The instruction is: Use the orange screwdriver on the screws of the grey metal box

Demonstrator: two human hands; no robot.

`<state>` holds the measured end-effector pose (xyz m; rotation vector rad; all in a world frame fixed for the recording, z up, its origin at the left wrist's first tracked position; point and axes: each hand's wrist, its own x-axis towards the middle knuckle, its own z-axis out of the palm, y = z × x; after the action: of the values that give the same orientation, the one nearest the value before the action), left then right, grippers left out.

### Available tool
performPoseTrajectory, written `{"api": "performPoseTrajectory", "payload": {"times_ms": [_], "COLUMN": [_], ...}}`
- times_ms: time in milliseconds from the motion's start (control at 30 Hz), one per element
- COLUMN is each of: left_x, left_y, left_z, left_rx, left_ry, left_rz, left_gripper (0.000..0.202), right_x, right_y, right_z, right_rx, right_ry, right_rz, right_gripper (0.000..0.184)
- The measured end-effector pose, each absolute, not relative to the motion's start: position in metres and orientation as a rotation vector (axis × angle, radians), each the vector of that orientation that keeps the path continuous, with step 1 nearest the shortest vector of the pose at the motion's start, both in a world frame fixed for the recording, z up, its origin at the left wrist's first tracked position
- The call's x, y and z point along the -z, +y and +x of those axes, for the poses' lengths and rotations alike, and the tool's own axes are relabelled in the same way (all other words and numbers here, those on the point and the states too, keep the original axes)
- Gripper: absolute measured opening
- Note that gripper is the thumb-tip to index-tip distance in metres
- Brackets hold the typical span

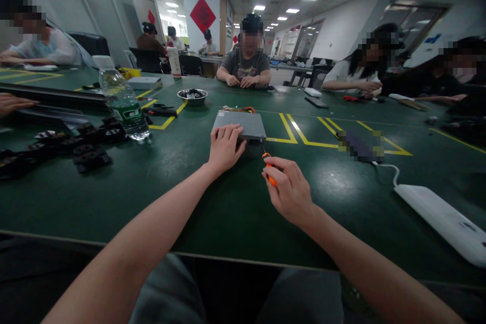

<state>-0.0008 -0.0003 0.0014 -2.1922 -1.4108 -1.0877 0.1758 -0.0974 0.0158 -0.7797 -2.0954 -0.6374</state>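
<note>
- Taking the grey metal box [248, 122] as the clock's centre, twelve o'clock pointing straight away from the wearer; finding it flat on the green table [182, 223], roughly in the middle of the view.
- Gripping the box at its seven o'clock side with the left hand [227, 144], fingers bent over the top, thumb beside the near face.
- Gripping an orange and black screwdriver [266, 156] in the right hand [290, 190] at five o'clock, fingers and thumb closed around the handle.
- Aiming the screwdriver's thin shaft at the near right corner, just beside a dark socket [253, 142]; cannot tell whether touching a screw, too small to see.
- Showing at the box's twelve o'clock edge, a bundle of coloured wires [245, 109].
- Noting a metal bowl [192, 96] of small pieces at ten, a clear water bottle [125, 98] upright at nine, and scattered dark parts [92, 157] between eight and nine.
- Noting yellow tape [319, 145] and a blurred dark device [360, 146] near three, joined by a white cable [395, 168] to a white slab [442, 220] at four.
- Seeing a person [245, 63] in a dark T-shirt across the table at twelve, both hands close together.
</note>
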Motion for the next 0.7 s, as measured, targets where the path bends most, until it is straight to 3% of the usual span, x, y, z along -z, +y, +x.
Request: {"api": "performPoseTrajectory", "payload": {"times_ms": [200, 400, 600, 700], "left_x": [-0.0015, -0.0007, -0.0013, -0.0015], "left_y": [-0.0001, 0.0005, -0.0001, -0.0005], "left_z": [-0.0007, -0.0009, -0.0006, -0.0008], "left_rx": [1.085, 1.09, 1.101, 1.094], "left_ry": [-1.418, -1.417, -1.425, -1.416], "left_rz": [-2.194, -2.19, -2.197, -2.2], "left_gripper": [0.031, 0.03, 0.031, 0.03], "right_x": [-0.0175, -0.015, -0.0151, -0.0154], "right_y": [-0.097, -0.0952, -0.0937, -0.0935], "right_z": [0.1734, 0.1753, 0.1738, 0.1747], "right_rx": [0.62, 0.633, 0.633, 0.627], "right_ry": [-2.107, -2.189, -2.146, -2.182], "right_rz": [-0.822, -0.744, -0.814, -0.734], "right_gripper": [0.018, 0.031, 0.017, 0.026]}}
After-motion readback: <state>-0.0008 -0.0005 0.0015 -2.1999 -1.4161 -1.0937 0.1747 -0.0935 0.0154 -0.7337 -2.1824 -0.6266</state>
